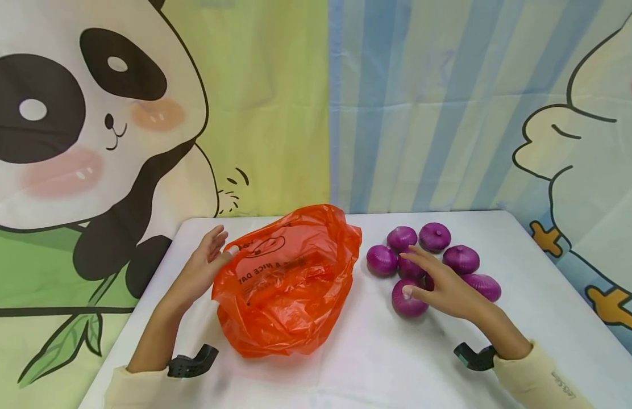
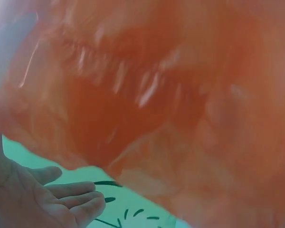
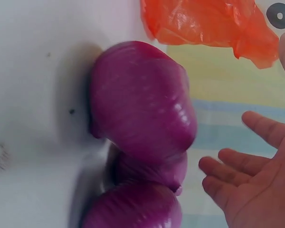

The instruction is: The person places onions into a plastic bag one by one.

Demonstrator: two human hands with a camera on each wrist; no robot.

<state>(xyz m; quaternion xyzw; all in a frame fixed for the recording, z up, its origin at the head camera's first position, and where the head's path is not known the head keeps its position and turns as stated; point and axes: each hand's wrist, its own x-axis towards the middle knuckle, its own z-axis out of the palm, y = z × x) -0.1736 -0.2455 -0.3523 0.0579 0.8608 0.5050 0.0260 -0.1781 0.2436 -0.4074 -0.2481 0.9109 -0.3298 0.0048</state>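
White table, onions partly behind right hand

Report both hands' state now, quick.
Left hand: open, fingers extended at the edge of the orange bag, not gripping it.
Right hand: open, near the purple onions, holding nothing.

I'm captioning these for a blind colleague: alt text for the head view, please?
A person's left hand is at the left edge of a crumpled red-orange plastic bag; their right hand is at a cluster of round purple onions on a white table.
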